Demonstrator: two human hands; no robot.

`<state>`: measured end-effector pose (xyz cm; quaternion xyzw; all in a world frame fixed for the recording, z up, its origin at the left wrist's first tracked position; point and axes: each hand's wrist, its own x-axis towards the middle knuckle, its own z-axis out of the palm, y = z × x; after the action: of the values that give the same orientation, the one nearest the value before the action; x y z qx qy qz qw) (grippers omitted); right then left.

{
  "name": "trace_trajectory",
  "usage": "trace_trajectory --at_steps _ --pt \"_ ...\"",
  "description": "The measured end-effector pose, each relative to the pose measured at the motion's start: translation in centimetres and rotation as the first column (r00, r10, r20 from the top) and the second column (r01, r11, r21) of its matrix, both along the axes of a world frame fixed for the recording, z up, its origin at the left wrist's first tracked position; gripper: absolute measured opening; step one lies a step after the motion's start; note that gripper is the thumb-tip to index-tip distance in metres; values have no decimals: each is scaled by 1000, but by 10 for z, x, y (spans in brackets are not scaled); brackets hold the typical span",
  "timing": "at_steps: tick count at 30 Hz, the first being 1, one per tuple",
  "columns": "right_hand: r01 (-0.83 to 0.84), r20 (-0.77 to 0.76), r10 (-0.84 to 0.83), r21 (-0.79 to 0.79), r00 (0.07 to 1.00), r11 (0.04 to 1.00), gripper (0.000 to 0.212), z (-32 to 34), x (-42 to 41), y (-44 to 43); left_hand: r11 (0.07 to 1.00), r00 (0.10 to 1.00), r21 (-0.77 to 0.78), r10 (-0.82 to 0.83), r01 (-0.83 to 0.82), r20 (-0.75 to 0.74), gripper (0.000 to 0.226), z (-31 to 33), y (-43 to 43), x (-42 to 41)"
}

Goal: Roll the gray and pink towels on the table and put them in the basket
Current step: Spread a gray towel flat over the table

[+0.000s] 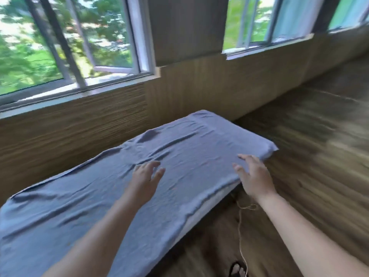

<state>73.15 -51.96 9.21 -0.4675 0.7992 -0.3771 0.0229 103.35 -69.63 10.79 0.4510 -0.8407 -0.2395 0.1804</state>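
A gray towel [95, 196] lies spread flat and wrinkled over a low white table [207, 204], covering nearly all of its top. My left hand [144, 179] hovers over the towel's middle with fingers loosely spread, holding nothing. My right hand [253, 174] reaches with spread fingers to the towel's near right edge by the table corner; contact with the cloth is unclear. No pink towel or basket is in view. The frame is motion-blurred.
A wood-panelled wall [199, 90] with windows [65, 47] runs behind the table. Wooden floor [309, 146] lies to the right. A thin string [240, 232] hangs near the table's front edge, and a sandalled foot [238, 269] shows at the bottom.
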Motion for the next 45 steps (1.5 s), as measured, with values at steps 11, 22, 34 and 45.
trace_trajectory --at_steps 11,22,34,45 --pt "475 154 -455 -147 877 867 35 -10 -288 116 863 861 -50 -505 502 -67 37 2 18 -424" --pt "518 145 -509 -33 849 855 31 15 -532 110 795 769 -30 -595 606 -234 32 13 8 -723" --pt "315 141 -320 61 937 947 27 13 -751 -80 875 836 67 -431 479 -339 30 -20 -155 -925" --pt "-35 144 27 58 989 998 29 36 -860 -277 979 927 78 -152 189 -344 34 -18 -279 -974"
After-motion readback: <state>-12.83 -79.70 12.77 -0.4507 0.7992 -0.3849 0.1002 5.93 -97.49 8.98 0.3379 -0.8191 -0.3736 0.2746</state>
